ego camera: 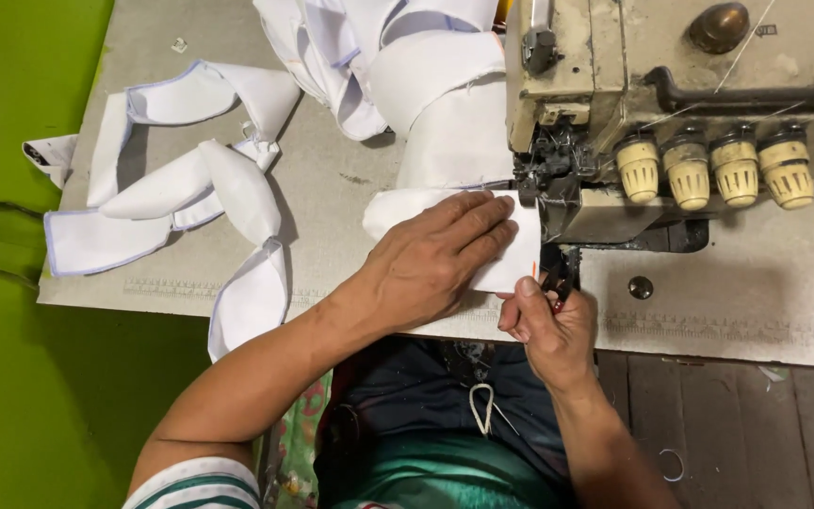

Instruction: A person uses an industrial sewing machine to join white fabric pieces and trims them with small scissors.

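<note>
My left hand (435,256) lies flat, fingers together, on a small white fabric piece (511,269) and presses it to the grey table (332,188) just before the presser foot of a beige overlock sewing machine (671,113). My right hand (546,320) is at the table's near edge, fingers curled around a small dark tool with red handles (558,281), and its thumb touches the fabric's near corner. A longer white strip (454,132) runs out behind the machine's needle area.
A chain of stitched white pieces with blue edging (190,179) trails over the table's left side and off its front edge. More white pieces (369,47) are heaped at the back. Several cream tension knobs (713,170) line the machine's front. The floor (11,188) is green.
</note>
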